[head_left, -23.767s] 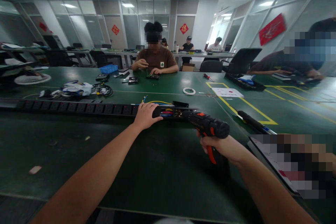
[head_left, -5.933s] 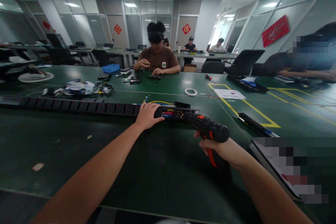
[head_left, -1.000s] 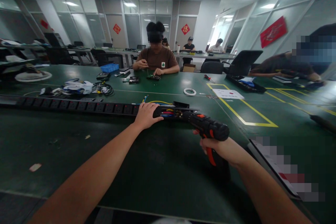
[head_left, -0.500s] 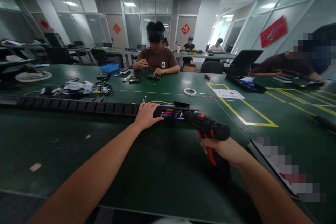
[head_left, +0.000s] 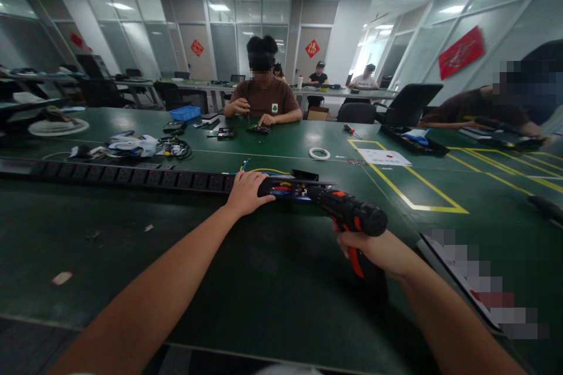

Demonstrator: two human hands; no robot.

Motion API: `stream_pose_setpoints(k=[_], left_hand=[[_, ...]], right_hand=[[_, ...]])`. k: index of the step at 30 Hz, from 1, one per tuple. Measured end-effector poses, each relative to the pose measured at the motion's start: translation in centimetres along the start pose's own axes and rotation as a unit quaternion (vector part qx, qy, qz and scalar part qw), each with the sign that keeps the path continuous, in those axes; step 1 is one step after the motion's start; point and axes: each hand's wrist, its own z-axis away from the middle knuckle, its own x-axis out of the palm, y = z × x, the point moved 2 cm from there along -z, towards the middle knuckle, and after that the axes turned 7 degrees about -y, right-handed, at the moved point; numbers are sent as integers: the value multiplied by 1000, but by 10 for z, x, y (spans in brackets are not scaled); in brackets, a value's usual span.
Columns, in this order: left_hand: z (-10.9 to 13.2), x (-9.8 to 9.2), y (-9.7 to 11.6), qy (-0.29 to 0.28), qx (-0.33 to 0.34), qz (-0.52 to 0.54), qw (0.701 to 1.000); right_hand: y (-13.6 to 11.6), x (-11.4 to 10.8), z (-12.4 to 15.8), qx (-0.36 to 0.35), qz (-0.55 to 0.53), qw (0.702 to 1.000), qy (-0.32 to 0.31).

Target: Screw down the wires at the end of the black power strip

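Note:
A long black power strip (head_left: 145, 177) with a row of sockets lies across the green table. My left hand (head_left: 246, 192) is over its right part, fingers across the top and thumb on the near side, gripping it. Just right of that hand the housing is open, showing coloured wires (head_left: 282, 187). My right hand (head_left: 358, 243) is closed round the handle of a black and orange cordless drill (head_left: 352, 210). The drill's front end points left at the strip's open end; whether its tip touches a screw is too small to tell.
Beyond the strip lie bagged cables (head_left: 132, 145), a blue basket (head_left: 185, 113), a white ring (head_left: 319, 154) and a screwdriver (head_left: 350, 130). A co-worker (head_left: 266, 99) sits opposite; another person (head_left: 479, 108) leans in at right. A flat board (head_left: 461, 281) lies near my right forearm.
Almost nothing differs. The whole view has shifted by a few pixels; both hands, the drill and the power strip keep their places relative to each other.

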Motion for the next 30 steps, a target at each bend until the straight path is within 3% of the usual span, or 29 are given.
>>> stream_pose_setpoints(k=[30], left_hand=[[0,0,0,-5,-2,-4,1000]], right_hand=[[-2,2,3,1,-10,1000,-1]])
